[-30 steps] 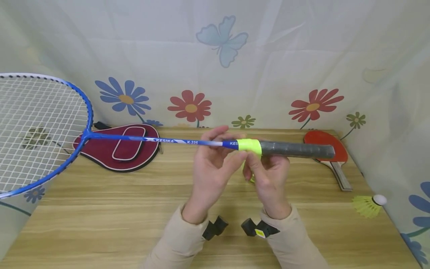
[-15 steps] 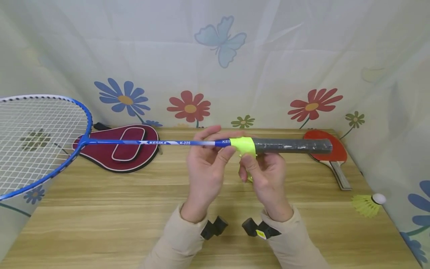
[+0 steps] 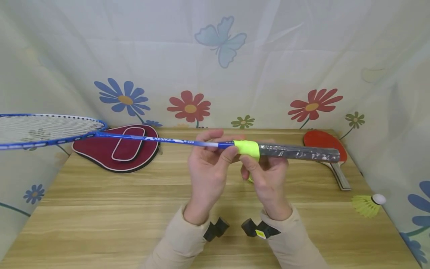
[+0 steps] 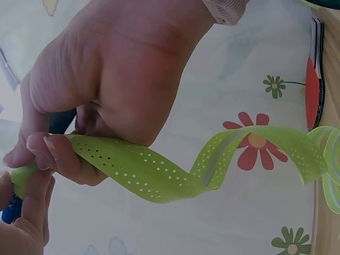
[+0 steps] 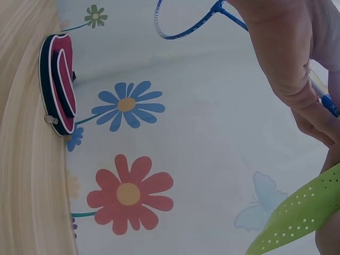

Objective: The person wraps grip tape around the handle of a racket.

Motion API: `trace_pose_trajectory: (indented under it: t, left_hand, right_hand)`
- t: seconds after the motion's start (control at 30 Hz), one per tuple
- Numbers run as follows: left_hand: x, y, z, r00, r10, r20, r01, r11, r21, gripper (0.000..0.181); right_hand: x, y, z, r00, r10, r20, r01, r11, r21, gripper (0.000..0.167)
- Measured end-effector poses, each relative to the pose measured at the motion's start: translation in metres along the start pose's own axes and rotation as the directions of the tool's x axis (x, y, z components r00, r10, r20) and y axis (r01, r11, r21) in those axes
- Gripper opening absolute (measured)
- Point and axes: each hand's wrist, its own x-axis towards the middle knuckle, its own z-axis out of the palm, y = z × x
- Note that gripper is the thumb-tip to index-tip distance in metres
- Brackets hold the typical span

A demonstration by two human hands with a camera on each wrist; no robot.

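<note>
A blue-and-white badminton racket (image 3: 188, 141) is held level above the table, its head to the left and its dark, film-covered handle (image 3: 299, 151) to the right. My left hand (image 3: 207, 172) grips the racket near the cone, thumb at the edge of the fluorescent yellow overgrip tape (image 3: 248, 148) wrapped round the handle's top. My right hand (image 3: 270, 181) pinches this tape just below the handle. In the left wrist view, the perforated loose tape (image 4: 154, 180) runs from the right hand (image 4: 122, 69) and twists down to a coil (image 4: 332, 164) by the table.
A maroon paddle case (image 3: 97, 149) lies at the back left of the wooden table (image 3: 117, 209). At the right are a red table tennis paddle (image 3: 336, 147) and a yellow shuttlecock (image 3: 367, 205). A flowered curtain (image 3: 268, 74) stands behind.
The racket has turned about its long axis, so its head has gone from broadly facing me to nearly edge-on. Both hands stay close to where they were, still holding racket and tape.
</note>
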Motion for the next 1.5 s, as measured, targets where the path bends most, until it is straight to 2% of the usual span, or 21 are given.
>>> trace_pose_trajectory:
  t: [0.13,0.27,0.4,0.53,0.63,0.73,0.9,1.03,1.1,1.2,1.37,1.5]
  left_hand:
    - [-0.002,-0.003,0.002,1.0,-0.017,-0.008,0.017,1.0,-0.002,0.039]
    - [-0.003,-0.003,0.002,0.998,-0.058,-0.005,0.058,0.998,-0.008,0.044]
    - [-0.003,0.0,0.002,0.997,-0.075,0.035,0.076,0.997,-0.006,0.039]
    - [-0.002,0.003,0.002,0.996,-0.063,0.071,0.063,0.998,-0.006,0.045]
    - [0.0,0.003,0.002,0.999,-0.027,0.046,0.027,1.0,-0.012,0.046]
    - [0.002,0.003,0.0,1.0,0.021,-0.003,-0.021,1.0,-0.002,0.043]
    - [0.004,0.003,-0.004,0.996,0.06,-0.069,-0.057,0.998,0.036,0.038]
    - [0.003,0.003,-0.004,0.993,0.069,-0.097,-0.063,0.996,0.057,0.032]
    - [0.002,0.003,-0.002,0.992,0.069,-0.103,-0.063,0.996,0.057,0.032]
    - [0.001,0.002,-0.001,0.993,0.058,-0.106,-0.052,0.997,0.057,0.033]
    - [0.0,0.0,0.0,0.994,0.035,-0.099,-0.026,0.995,0.096,0.034]
    - [0.0,0.0,0.0,0.996,0.036,-0.082,-0.024,0.99,0.138,0.033]
  right_hand:
    - [0.001,0.0,-0.001,1.0,-0.022,0.0,0.022,0.999,0.03,0.028]
    - [0.001,-0.001,-0.002,1.0,-0.027,-0.003,0.027,0.999,0.039,0.029]
    - [0.001,-0.002,-0.002,1.0,-0.016,0.005,0.016,1.0,0.026,0.025]
    - [0.0,-0.003,-0.002,1.0,0.013,-0.001,-0.013,1.0,-0.008,0.021]
    - [-0.002,-0.003,-0.002,0.998,0.06,-0.009,-0.06,0.997,-0.057,0.019]
    - [-0.005,-0.003,-0.001,0.993,0.121,0.01,-0.12,0.99,-0.074,0.019]
    - [-0.007,-0.004,0.004,0.977,0.205,0.066,-0.205,0.979,-0.003,0.022]
    - [-0.007,-0.004,0.008,0.968,0.243,0.055,-0.246,0.967,0.064,0.022]
    - [-0.007,-0.003,0.008,0.969,0.24,0.055,-0.245,0.964,0.1,0.03]
    - [-0.005,0.0,0.007,0.979,0.193,0.061,-0.2,0.971,0.131,0.036]
    - [-0.003,0.004,0.004,0.991,0.127,0.051,-0.132,0.984,0.119,0.019]
    - [-0.003,0.005,0.003,0.993,0.109,0.038,-0.112,0.99,0.09,0.017]
